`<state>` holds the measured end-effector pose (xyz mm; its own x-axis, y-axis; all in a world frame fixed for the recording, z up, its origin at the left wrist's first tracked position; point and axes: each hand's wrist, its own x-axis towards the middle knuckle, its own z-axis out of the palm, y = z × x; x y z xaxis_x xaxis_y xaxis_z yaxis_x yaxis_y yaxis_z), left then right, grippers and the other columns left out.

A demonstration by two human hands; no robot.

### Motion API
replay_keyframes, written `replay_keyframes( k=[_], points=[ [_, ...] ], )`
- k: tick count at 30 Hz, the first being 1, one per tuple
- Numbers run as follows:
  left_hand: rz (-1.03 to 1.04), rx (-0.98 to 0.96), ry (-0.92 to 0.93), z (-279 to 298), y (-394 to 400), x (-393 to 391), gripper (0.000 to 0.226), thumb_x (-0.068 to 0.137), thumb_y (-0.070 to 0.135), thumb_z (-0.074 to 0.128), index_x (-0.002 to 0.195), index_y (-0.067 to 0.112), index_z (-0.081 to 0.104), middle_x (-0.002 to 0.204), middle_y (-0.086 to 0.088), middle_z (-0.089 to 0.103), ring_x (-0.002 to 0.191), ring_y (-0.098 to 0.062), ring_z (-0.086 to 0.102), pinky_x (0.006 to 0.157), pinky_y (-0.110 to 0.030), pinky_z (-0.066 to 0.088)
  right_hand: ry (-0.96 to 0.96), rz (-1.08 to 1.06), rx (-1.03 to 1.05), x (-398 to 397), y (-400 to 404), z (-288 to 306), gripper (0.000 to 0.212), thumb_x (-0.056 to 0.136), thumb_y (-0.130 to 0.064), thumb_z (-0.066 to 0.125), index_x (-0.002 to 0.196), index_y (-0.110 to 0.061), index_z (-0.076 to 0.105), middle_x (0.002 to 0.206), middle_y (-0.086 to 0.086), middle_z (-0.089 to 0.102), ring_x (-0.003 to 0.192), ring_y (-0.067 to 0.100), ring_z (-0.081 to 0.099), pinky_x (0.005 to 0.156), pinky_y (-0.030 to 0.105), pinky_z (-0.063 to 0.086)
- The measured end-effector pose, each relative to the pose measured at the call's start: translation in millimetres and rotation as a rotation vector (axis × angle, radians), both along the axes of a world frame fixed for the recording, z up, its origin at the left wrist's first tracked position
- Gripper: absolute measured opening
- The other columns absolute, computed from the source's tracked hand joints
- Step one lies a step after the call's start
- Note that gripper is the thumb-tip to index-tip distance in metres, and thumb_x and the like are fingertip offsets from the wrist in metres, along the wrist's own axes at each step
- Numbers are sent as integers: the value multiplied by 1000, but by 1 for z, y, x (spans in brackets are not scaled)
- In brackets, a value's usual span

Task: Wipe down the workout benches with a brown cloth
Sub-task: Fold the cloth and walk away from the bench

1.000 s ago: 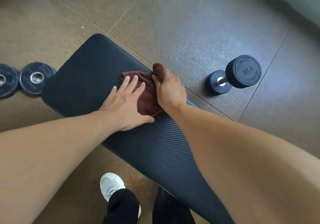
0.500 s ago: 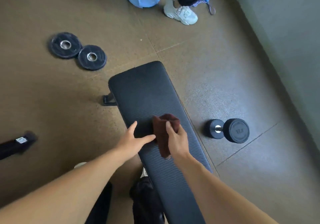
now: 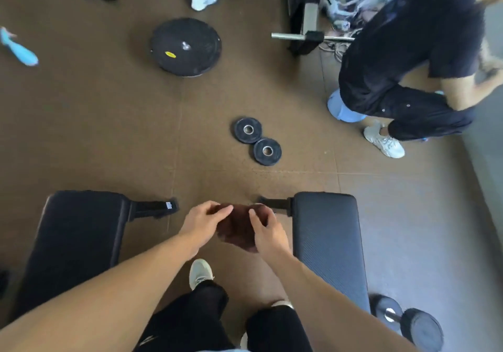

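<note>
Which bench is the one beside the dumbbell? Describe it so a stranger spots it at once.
Two black benches stand side by side on the brown floor, with the person's hands holding a brown cloth between them. Take the right bench. Unlike the left bench, it has a dumbbell at its near right corner.

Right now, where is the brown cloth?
In the head view the brown cloth is held up between the left hand and right hand, over the floor gap between the two benches.
</note>
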<state>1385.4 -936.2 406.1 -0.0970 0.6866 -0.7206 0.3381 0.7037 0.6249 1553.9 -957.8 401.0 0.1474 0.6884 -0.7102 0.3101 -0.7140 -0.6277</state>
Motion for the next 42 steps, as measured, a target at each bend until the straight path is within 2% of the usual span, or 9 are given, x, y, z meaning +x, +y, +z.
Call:
replay_keyframes(
  k=[3,6,9,15,19,28,32,38,42],
  points=[
    [-53,70,-16,33,21,-32,31,93,51,64,99,22,72,97,3,74,96,-14,66,73,-25,45,-248,318,28,-24,27,20,53,97,-65,49,142,-38,53,142,0,59,134,27,50,114,47,40],
    [-160,142,-4,55,50,-53,33,96,49,60,105,19,70,100,0,73,96,-17,66,83,-33,51,-136,401,146,-49,61,44,55,100,-36,54,150,-56,41,145,-11,54,143,20,42,120,47,36],
    [-152,139,-39,68,83,-60,34,99,48,57,110,18,69,102,0,72,94,-16,66,78,-30,51,-106,561,220,-67,100,68,73,90,-12,60,153,-44,41,148,-11,52,143,15,42,119,39,37],
    [201,37,4,75,159,-80,42,95,57,57,110,20,70,109,-2,72,100,-22,67,94,-44,54,-204,785,477,-87,171,68,80,83,-34,82,150,-41,39,157,-15,38,143,8,37,115,32,38],
    [345,4,48,88,209,-97,42,94,54,61,111,17,70,108,-4,68,102,-25,64,88,-36,53,-220,1040,529,-92,226,64,84,82,-31,82,156,-34,41,157,-9,40,144,15,41,117,38,40],
    [514,-24,-206,95,307,-144,30,96,42,63,111,17,69,112,-12,72,100,-24,67,92,-37,53,-296,988,456,-149,349,74,55,88,-26,69,139,-41,53,119,-8,72,109,21,68,89,37,53],
    [403,48,-81,92,344,-198,56,82,52,74,131,32,57,122,4,66,113,-16,61,105,-36,46,-236,922,276,-213,404,76,49,79,-35,58,128,-41,55,93,-5,78,89,20,74,85,40,59],
    [314,140,-202,88,395,-301,115,69,4,86,158,36,20,128,5,62,117,-13,61,96,-31,52,-104,862,190,-330,488,81,36,91,-29,70,123,-34,56,97,-8,67,79,8,65,51,11,43],
    [217,187,-164,93,428,-383,115,68,-12,72,160,30,17,133,4,61,130,-16,55,109,-42,48,-58,917,168,-407,528,86,44,78,-35,81,116,-39,59,106,-7,73,92,11,70,77,28,56]
  ],
)
